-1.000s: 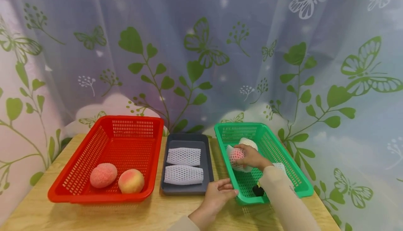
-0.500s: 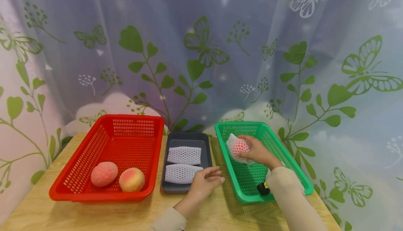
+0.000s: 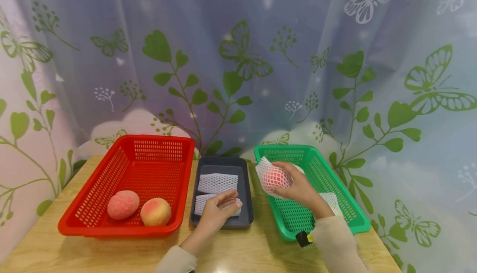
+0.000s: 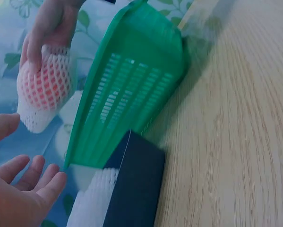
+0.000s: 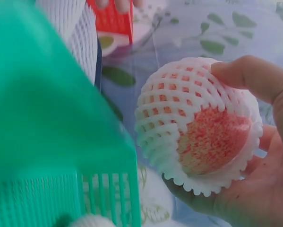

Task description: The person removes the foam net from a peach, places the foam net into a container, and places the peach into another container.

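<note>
My right hand [image 3: 299,186] grips a pink peach [image 3: 275,178] in a white foam net sleeve, above the left side of the green basket [image 3: 324,167]. In the right wrist view the thumb presses on the net, and the sleeve's scalloped opening leaves part of the speckled peach [image 5: 212,142] bare. The left hand [image 3: 215,211] hovers over the dark grey tray [image 3: 223,168] with its fingers apart and nothing in them. Two flat foam net sleeves lie in that tray: the far sleeve [image 3: 218,183] in full view, the near sleeve [image 3: 200,203] partly hidden by the left hand.
A red basket [image 3: 160,153] stands at the left, with a rough pink peach [image 3: 123,204] and a yellow-pink peach [image 3: 155,212] in it. The green basket also holds a white netted item [image 3: 331,200] near the right forearm. A patterned curtain [image 3: 238,99] hangs behind the table.
My right hand has lifted the netted peach up and left from inside the green basket. The left hand has let go of that basket's rim and moved left over the tray.
</note>
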Demonstrator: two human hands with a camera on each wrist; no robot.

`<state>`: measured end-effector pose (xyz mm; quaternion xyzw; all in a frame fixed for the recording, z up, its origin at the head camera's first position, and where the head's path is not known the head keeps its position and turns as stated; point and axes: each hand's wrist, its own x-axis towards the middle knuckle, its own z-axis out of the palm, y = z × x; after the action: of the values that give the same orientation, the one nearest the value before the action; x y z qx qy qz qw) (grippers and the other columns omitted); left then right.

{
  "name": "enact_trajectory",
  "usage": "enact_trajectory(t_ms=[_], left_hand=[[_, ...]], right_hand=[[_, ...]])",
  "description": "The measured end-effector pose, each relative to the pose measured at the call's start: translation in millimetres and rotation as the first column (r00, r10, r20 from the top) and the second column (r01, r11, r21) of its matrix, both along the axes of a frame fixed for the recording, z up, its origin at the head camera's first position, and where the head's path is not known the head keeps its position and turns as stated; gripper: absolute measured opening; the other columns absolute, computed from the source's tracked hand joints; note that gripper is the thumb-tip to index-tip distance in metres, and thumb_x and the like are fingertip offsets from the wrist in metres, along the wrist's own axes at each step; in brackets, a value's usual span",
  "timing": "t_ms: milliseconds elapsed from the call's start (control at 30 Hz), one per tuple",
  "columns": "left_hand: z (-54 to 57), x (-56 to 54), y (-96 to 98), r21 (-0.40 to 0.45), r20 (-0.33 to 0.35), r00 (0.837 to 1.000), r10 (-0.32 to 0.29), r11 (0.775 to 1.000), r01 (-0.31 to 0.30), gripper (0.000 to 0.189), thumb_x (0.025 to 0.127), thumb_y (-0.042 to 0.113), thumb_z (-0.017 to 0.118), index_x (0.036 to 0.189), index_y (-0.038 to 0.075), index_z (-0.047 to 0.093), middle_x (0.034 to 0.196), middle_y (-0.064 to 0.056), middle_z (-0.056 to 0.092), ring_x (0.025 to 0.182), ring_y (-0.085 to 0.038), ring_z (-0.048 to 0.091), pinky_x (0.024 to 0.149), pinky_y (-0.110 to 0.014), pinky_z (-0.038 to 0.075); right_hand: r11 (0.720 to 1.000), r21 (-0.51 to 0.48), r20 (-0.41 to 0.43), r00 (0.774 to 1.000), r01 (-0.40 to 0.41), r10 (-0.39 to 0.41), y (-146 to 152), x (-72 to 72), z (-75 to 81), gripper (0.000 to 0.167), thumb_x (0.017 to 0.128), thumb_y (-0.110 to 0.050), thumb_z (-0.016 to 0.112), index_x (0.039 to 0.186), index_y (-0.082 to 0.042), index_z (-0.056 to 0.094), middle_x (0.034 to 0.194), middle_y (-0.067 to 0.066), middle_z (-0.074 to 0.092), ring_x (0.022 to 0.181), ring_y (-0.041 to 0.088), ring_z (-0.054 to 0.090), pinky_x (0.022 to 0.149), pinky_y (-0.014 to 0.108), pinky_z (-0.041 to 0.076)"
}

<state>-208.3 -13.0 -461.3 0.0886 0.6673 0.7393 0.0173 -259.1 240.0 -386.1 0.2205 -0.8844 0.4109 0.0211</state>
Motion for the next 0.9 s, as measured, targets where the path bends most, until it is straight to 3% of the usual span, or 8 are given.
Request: enact_trajectory(t_ms=[267,500,733,900], left_hand=[[-6.8,7.8,-19.4,0.046,0.050,0.999,0.015,0.999,-0.017,0.062,0.087,0.017,0.072,0.140,-0.002,0.045,0.139,-0.021,0.050,0.128,-0.038,0.047,0.098,-0.035,0.048],[-18.5,21.1,-33.3,0.028,0.097,0.995,-0.019,0.999,0.016,0.070,0.088,0.018,0.071,0.143,-0.007,0.035,0.138,-0.028,0.047,0.126,-0.039,0.048,0.099,-0.038,0.047],[-30.6,39.7,-46.4,0.044,0.138,0.987,-0.087,0.996,0.082,0.067,0.089,0.019,0.069,0.141,-0.009,0.037,0.135,-0.027,0.050,0.123,-0.032,0.052,0.097,-0.033,0.049],[-36.7,48.3,-55.2,0.027,0.149,0.975,-0.167,0.986,0.165,0.064,0.089,0.018,0.069,0.135,-0.014,0.039,0.126,-0.023,0.058,0.110,-0.021,0.060,0.088,-0.027,0.053]], right_hand=[[0.989,-0.097,-0.033,0.993,-0.113,0.111,-38.3,24.0,-24.2,0.065,0.081,-0.015,0.077,0.139,-0.013,0.047,0.140,0.014,0.045,0.104,0.026,0.057,0.080,0.030,0.052],[0.939,-0.218,-0.018,0.964,-0.264,0.267,-73.0,44.2,-59.2,0.064,0.081,-0.013,0.077,0.137,-0.013,0.048,0.141,0.011,0.043,0.113,0.024,0.053,0.088,0.028,0.051],[0.876,-0.299,-0.023,0.921,-0.378,0.390,-90.0,58.1,-88.1,0.062,0.079,-0.009,0.075,0.135,-0.011,0.049,0.139,0.013,0.044,0.118,0.020,0.049,0.092,0.028,0.049],[0.861,-0.280,0.007,0.896,-0.424,0.443,-92.2,65.5,-96.8,0.064,0.078,-0.009,0.076,0.135,-0.012,0.049,0.140,0.013,0.045,0.121,0.019,0.048,0.096,0.030,0.047]])
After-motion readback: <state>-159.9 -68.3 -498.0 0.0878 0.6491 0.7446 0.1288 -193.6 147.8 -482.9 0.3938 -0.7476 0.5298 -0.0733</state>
